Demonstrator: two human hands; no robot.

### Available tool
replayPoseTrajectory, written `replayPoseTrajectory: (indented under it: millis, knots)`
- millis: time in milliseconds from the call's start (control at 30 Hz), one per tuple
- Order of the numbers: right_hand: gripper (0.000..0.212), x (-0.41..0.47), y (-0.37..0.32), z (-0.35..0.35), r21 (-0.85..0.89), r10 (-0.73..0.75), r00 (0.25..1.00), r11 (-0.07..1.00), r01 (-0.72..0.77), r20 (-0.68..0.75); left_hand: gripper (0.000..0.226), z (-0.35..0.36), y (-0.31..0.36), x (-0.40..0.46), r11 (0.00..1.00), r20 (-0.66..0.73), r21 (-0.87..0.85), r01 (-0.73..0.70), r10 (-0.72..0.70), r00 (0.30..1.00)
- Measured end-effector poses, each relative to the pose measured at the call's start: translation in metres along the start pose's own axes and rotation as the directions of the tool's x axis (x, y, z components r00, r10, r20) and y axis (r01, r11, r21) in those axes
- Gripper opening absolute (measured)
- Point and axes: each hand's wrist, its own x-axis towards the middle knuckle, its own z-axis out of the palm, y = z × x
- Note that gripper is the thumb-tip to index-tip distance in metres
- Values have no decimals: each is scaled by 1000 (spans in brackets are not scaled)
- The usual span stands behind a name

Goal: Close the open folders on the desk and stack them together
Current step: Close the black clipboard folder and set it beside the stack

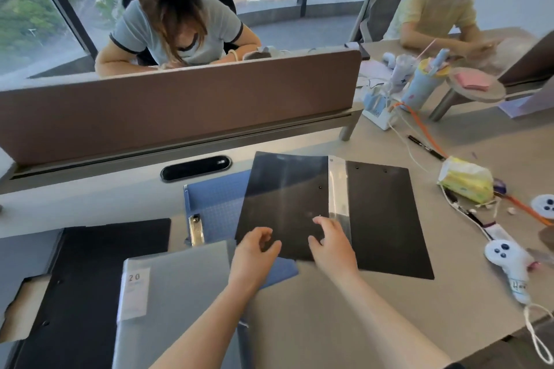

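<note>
Black folder [335, 213] lies open flat on the desk [329, 323], right under both hands. Left hand [254, 252] and right hand [332, 246] are apart, fingers loosely curled over its near edge, gripping nothing. Blue folder [215, 204] sits open beneath it, left of the left hand; grey folder [177, 293] lies closed further left.

A flat black plastic folder [383, 219] with a clear strip down its spine is seen open on the grey desk [344, 314]. A blue grid-patterned folder [215, 204] is tucked under it. A frosted grey folder [180, 293] is marked "20", and a yellow-green tissue pack [466, 180] is spotted too.
</note>
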Motion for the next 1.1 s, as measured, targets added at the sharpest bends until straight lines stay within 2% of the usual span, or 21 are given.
replayPoseTrajectory:
  millis: [233, 500, 767, 900, 1100]
  knots:
    - [50, 70, 45, -53, -49, -50, 995, 997, 54, 81, 60, 86, 47, 25, 979, 73, 200, -44, 30, 997]
    - [60, 157, 71, -85, -182, -71, 970, 977, 114, 231, 78, 143, 73, 77, 918, 75, 396, 0, -32, 997]
    - [60, 218, 67, -86, -250, -81, 963, 957, 148, 258, 85, 166, 76, 98, 852, 64, 523, 22, -65, 996]
    - [61, 242, 62, -81, -282, -144, 954, 934, 219, 265, 85, 171, 71, 99, 843, 46, 536, 42, -78, 996]
    - [61, 261, 60, -73, -301, -113, 946, 931, 207, 302, 86, 170, 70, 100, 833, 52, 553, 38, -80, 995]
